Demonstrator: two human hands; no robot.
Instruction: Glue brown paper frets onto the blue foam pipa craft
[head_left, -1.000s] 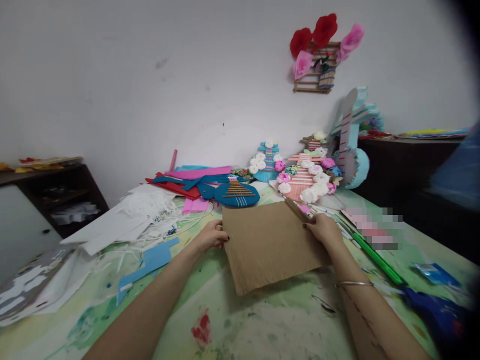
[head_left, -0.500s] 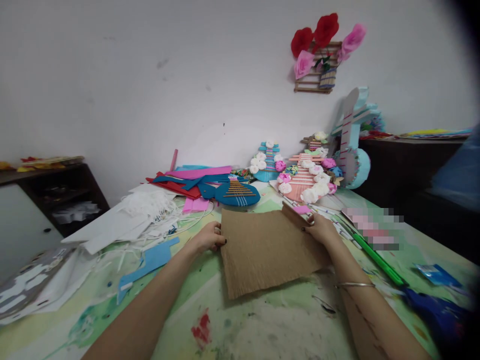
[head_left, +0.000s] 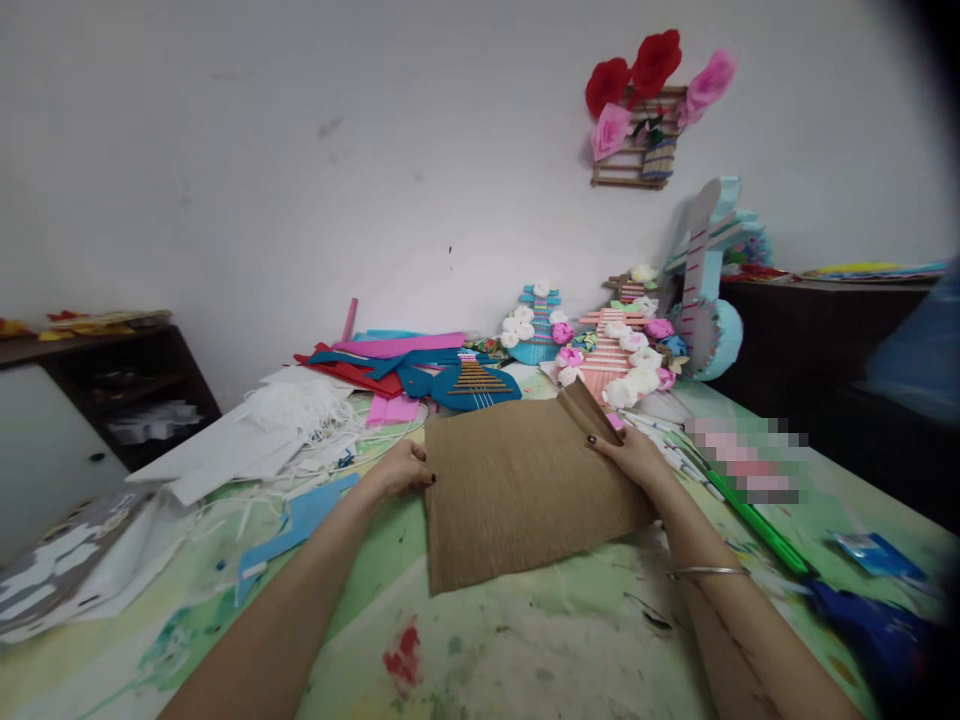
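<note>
A sheet of brown crepe-like paper [head_left: 525,490] is spread between my two hands above the paint-stained table [head_left: 525,650]. My left hand [head_left: 401,468] pinches its left edge, fingers closed. At its upper right, my right hand [head_left: 630,458] grips the paper beside a folded-over flap, with the thumb on the near face and the other fingers mostly hidden behind. Just beyond the sheet lies a blue lute-shaped craft [head_left: 476,385] with brown sticks and white strings.
White foam sheets and shreds [head_left: 300,415] and a blue paper scrap [head_left: 311,515] lie to the left. Flower-trimmed crafts [head_left: 615,355] stand at the back. On the right are a green tool [head_left: 765,530], white markers and a blue packet [head_left: 877,555].
Both hands have shifted slightly left with the brown paper, which now looks flatter and more taut. The folded flap at its upper right stands higher.
</note>
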